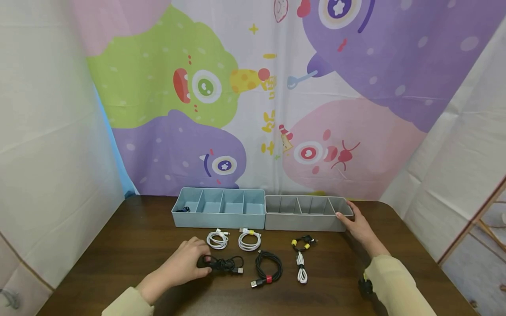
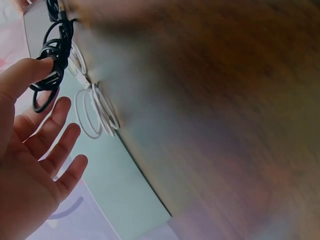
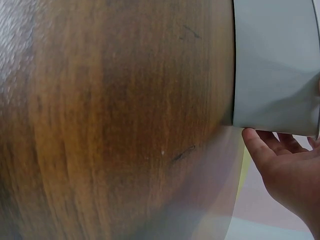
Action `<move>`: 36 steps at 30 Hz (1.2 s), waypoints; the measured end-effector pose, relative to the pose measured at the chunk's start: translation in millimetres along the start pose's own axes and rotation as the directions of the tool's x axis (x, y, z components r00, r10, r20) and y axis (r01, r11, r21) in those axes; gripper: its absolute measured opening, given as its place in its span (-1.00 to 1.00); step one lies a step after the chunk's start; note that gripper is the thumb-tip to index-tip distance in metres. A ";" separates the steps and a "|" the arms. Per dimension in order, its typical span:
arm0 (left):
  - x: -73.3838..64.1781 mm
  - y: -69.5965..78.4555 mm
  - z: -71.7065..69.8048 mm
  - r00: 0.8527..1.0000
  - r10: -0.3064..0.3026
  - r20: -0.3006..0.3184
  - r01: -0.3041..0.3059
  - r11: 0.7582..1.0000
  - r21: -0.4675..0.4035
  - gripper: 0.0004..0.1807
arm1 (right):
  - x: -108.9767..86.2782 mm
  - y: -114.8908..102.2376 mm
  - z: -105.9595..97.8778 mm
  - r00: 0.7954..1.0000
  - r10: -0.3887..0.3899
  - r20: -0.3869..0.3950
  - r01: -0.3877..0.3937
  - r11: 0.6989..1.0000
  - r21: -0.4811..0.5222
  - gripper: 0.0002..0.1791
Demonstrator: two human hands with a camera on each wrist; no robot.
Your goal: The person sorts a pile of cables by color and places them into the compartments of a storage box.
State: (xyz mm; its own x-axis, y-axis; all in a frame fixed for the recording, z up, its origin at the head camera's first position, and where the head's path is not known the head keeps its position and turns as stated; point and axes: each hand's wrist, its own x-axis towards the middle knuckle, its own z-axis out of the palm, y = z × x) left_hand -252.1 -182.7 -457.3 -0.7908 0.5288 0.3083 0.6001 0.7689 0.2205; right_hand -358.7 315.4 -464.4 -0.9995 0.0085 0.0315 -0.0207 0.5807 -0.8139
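Note:
My left hand (image 1: 185,262) pinches a bundled black USB cable (image 1: 226,264) at the left front of the table. In the left wrist view, the thumb presses on the black cable (image 2: 59,47) from one side, and the other fingers are spread. At the far right, my right hand (image 1: 361,229) holds the end of a grey divided box (image 1: 308,223), thumb at its front rim and fingers along its end wall. The right wrist view has fingertips (image 3: 248,133) right against the end of the grey box (image 3: 275,65).
A blue divided box (image 1: 219,220) adjoins the grey one, with a dark cable (image 1: 183,210) in its left compartment. Before the boxes lie white coiled cables (image 1: 217,240) (image 1: 249,241), a black cable with yellow ties (image 1: 303,242), a red-tied black cable (image 1: 269,268) and a white bundle (image 1: 301,268).

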 end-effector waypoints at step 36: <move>15.6 6.5 -12.0 0.980 0.086 -0.180 -0.077 0.996 0.052 -0.75 | 7.1 9.6 -3.1 0.998 -0.054 -0.030 0.053 0.998 -0.015 -0.12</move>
State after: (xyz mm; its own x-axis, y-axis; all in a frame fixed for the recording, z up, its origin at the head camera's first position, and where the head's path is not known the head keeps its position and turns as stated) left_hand -259.0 -173.9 -439.9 -0.7019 0.5195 0.4873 0.6525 0.7433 0.1474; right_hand -365.9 323.6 -470.2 -0.9957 0.0021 0.0927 -0.0735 0.5924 -0.8023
